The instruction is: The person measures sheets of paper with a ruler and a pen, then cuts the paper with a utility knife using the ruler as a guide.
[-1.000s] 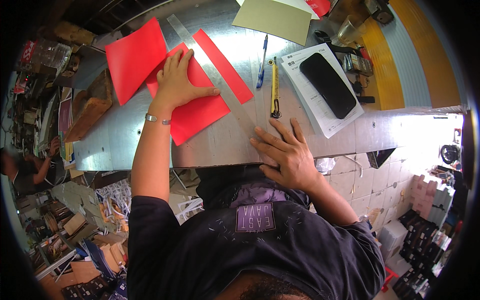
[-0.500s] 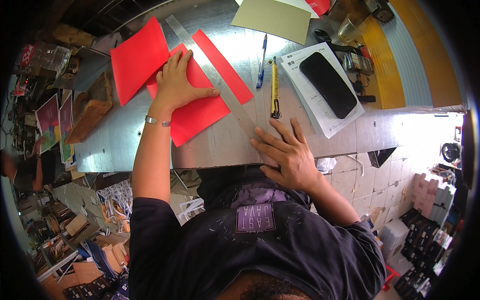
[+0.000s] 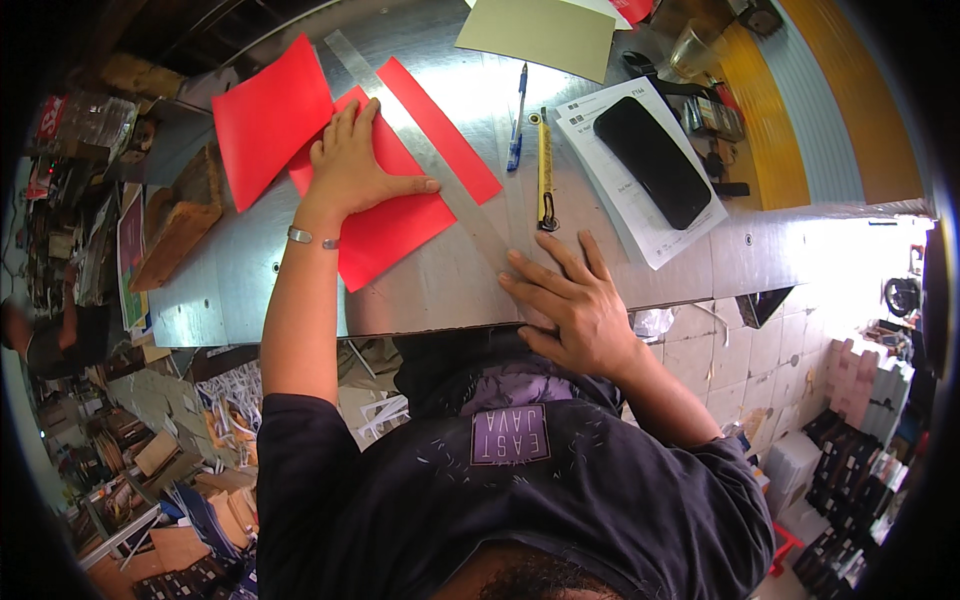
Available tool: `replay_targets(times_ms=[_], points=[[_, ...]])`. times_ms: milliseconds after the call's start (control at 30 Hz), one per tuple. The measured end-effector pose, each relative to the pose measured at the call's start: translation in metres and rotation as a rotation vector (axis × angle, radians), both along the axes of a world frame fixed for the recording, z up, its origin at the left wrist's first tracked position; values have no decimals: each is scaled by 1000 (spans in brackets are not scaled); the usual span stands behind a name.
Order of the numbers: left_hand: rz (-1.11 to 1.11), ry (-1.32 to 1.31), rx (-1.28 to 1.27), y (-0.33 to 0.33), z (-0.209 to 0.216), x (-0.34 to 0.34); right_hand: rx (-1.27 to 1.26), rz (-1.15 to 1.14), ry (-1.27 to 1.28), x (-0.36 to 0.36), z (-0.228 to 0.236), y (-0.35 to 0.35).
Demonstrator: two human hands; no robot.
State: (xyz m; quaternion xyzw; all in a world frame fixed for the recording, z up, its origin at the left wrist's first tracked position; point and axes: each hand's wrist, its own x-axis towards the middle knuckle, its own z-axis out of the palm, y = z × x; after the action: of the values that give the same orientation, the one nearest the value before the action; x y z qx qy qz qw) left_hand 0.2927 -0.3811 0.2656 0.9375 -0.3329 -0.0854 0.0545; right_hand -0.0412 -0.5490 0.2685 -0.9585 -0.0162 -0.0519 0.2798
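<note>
My left hand lies spread on a red sheet, its thumb reaching to the edge of a metal ruler. The ruler runs slantwise between that sheet and a narrow red strip. Another red sheet lies to the left, its corner meeting the first. My right hand rests with fingers apart at the table's near edge, by the ruler's near end, and holds nothing. Just beyond its fingers lies a yellow cutter knife, with a blue pen beside it.
A black phone sits on printed papers at the right of the metal table. Grey-green card lies at the back. Left stands a wooden piece; a plastic cup is back right. Another person is far left.
Both my hands keep their places; the whole view has shifted slightly. At far left, a colourful sheet near the other person's hand is no longer visible.
</note>
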Motion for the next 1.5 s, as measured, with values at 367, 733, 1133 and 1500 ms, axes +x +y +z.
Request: replay_targets(times_ms=[367, 733, 1133, 1500], points=[[7, -1, 10, -1, 1, -1, -20, -3, -2, 0, -4, 1], [7, 3, 8, -1, 3, -2, -20, -7, -1, 0, -3, 2], [-58, -81, 86, -7, 14, -2, -35, 11, 1, 0, 0, 0], [-217, -94, 497, -55, 58, -4, -24, 9, -36, 6, 10, -4]])
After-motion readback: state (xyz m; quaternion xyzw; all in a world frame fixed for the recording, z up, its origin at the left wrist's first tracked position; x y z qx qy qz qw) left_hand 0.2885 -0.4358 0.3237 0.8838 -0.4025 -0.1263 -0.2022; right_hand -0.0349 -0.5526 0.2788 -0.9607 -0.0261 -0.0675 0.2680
